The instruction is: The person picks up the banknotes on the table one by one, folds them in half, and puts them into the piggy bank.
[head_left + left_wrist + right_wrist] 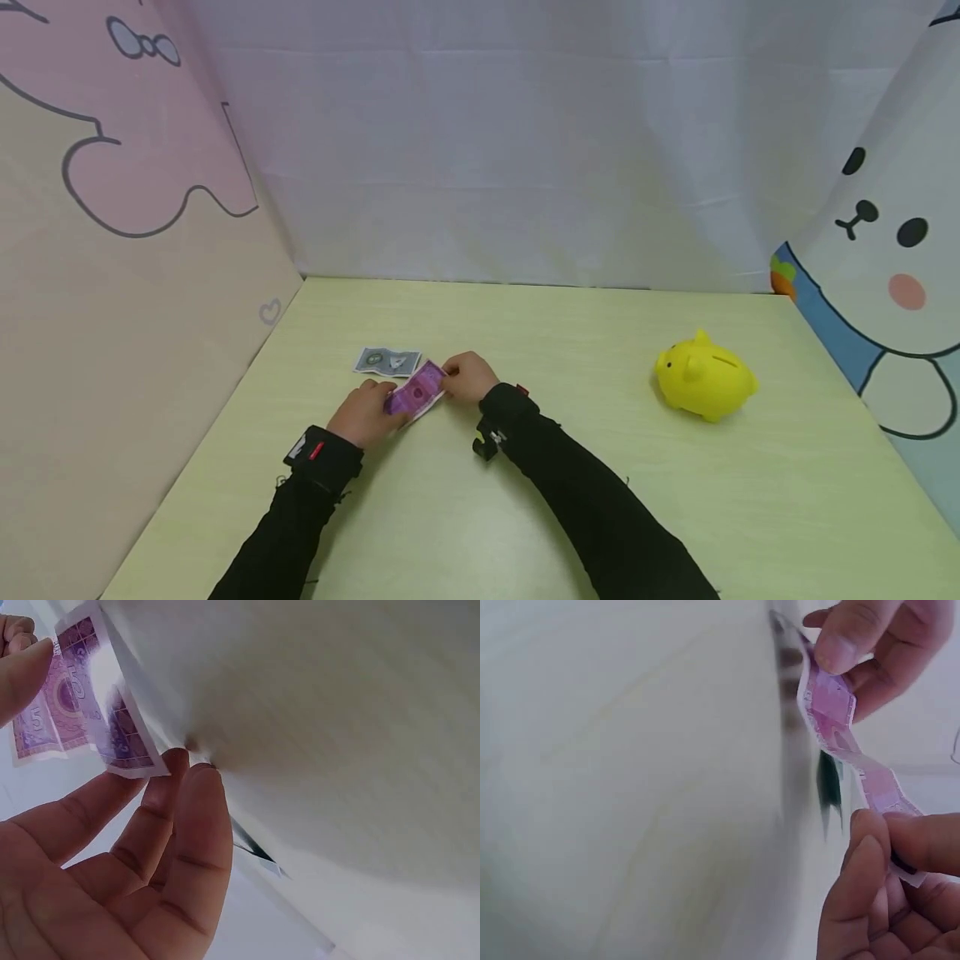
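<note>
A purple banknote with creases is stretched between both hands above the table. My left hand holds its near left end, the thumb on the upper face and the fingers behind. At the far right end, my right hand pinches a corner between thumb and index finger, clearest in the right wrist view. The left wrist view shows a "5" printed on the banknote, with its folds still bent. Just beyond the hands lies a grey-green banknote, flat on the table.
A yellow piggy bank with a slot in its back stands on the right side of the pale wooden table. A white curtain hangs behind, and printed cartoon panels border the left and right sides.
</note>
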`<state>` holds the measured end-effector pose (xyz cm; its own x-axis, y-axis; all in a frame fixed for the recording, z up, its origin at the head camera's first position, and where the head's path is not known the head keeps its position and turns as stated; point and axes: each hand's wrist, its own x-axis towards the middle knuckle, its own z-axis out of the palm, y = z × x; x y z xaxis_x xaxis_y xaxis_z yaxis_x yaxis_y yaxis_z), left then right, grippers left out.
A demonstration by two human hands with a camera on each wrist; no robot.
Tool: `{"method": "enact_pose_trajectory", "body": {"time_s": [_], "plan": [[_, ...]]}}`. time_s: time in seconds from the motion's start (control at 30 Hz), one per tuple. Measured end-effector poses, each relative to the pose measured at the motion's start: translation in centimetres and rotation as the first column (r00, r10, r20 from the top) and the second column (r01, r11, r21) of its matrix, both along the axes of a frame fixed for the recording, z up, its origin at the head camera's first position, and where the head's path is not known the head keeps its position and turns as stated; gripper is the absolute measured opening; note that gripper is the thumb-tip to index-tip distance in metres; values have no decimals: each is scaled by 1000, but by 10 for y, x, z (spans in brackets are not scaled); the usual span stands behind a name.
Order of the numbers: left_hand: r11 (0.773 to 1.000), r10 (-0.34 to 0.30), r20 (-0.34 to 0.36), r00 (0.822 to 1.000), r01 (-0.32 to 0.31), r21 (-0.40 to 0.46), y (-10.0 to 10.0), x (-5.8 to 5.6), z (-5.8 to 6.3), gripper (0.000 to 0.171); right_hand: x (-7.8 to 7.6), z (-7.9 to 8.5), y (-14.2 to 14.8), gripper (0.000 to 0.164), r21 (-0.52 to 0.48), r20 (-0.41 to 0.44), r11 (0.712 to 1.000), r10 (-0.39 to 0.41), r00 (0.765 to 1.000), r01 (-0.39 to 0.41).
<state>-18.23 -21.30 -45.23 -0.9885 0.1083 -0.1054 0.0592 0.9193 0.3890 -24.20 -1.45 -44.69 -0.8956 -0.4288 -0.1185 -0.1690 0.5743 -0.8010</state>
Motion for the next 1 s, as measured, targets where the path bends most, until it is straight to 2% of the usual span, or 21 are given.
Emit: {"method": "enact_pose_trajectory", "body": {"time_s": [0.3, 0.53, 0.8, 0.93, 1.0], "plan": [[987, 27, 62, 998, -37, 159, 5, -8, 1, 34, 1, 7, 21, 15, -63, 49, 997, -40, 998, 43], [968, 27, 38, 999, -35, 249, 8, -12, 0, 25, 5, 12, 37, 14, -140, 89, 987, -70, 994, 82], [922, 12, -29, 1000, 0, 387, 21, -11, 10, 16, 9, 18, 59, 19, -224, 107, 966, -104, 989, 126], [890, 16, -67, 998, 16, 455, 31, -12, 14, 13, 9, 23, 72, 20, -249, 109, 956, -132, 985, 156], [867, 17, -77, 997, 24, 498, 36, -13, 15, 12, 10, 25, 79, 20, -261, 108, 951, -143, 984, 167]]}}
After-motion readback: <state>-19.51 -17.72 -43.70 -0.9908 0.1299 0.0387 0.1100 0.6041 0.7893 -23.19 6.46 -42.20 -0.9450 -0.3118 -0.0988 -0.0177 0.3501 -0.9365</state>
